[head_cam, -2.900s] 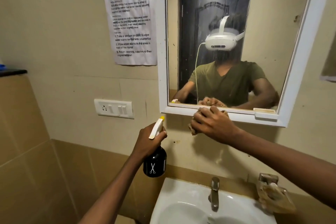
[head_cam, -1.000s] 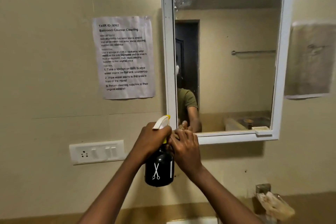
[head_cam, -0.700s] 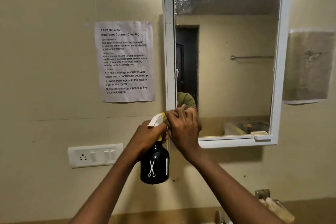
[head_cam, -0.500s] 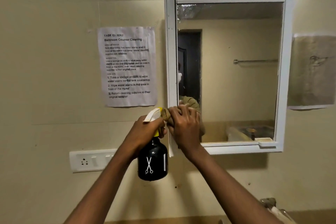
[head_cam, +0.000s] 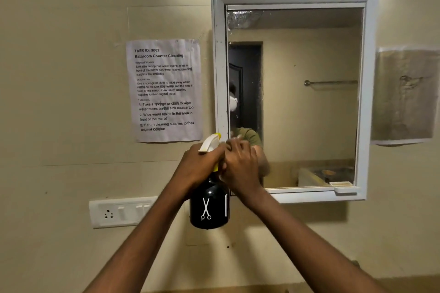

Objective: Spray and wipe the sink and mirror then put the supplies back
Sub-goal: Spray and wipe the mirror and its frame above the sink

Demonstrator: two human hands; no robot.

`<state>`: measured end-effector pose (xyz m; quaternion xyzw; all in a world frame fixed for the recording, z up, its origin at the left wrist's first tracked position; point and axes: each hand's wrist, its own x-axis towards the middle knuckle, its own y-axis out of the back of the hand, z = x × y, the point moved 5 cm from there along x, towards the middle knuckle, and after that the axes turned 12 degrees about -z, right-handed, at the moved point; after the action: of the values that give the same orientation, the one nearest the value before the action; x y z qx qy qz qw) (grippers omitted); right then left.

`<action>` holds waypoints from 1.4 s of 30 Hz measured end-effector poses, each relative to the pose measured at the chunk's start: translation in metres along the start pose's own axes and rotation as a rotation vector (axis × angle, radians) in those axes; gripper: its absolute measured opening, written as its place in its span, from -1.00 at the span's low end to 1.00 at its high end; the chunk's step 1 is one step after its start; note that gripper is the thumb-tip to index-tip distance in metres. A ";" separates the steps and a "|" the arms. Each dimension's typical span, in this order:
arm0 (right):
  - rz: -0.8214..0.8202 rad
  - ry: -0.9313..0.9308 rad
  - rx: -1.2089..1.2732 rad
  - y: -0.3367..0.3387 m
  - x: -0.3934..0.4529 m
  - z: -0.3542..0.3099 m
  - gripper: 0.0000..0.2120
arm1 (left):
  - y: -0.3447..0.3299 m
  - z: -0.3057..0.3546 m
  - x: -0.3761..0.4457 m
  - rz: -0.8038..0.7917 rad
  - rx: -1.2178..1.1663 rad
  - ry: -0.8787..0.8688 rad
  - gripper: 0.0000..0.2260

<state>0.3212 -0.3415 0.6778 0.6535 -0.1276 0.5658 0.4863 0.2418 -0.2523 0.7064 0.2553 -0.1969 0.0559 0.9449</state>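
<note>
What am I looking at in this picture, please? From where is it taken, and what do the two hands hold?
The camera sits on a person's head and looks forward, so you see that person's own arms. The left hand grips a black spray bottle by its neck. The right hand is at the lower left corner of the mirror; whether a cloth is under it is hidden. On the wall hang a printed task sheet and a switch panel. No sink shows in this picture.

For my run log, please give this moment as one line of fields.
stage: mirror wiping | left hand: holds spray bottle | right hand: at mirror lower-left corner, cloth not visible | sink: out of view
</note>
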 end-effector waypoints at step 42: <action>0.055 -0.018 -0.013 0.026 0.038 0.006 -0.74 | 0.025 0.047 0.020 0.066 0.013 -0.029 -0.67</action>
<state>0.3184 -0.3440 0.7241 0.6516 -0.1536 0.5722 0.4737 0.2385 -0.2539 0.7632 0.2559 -0.2185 0.0845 0.9379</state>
